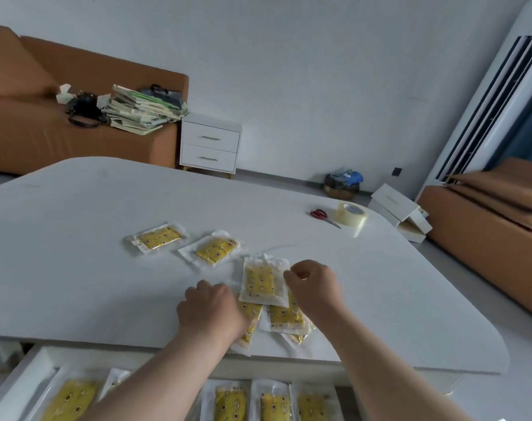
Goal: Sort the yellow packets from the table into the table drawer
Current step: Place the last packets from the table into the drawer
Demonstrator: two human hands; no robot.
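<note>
body: person, two arms in view | left hand [210,311]: bare, knuckles rounded, edges slightly blurred | right hand [315,287]: bare, outline sharper than the left's | left forearm [155,378]: bare, uncovered to the frame edge | right forearm [371,360]: bare, uncovered to the frame edge

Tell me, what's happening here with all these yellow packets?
A person is moving yellow packets from the white table into the open drawer below it. The right hand pinches the top packet of a small pile near the front edge; the left hand lies curled over the pile's other side. Two packets lie farther back, and several packets already sit in the drawer.
</note>
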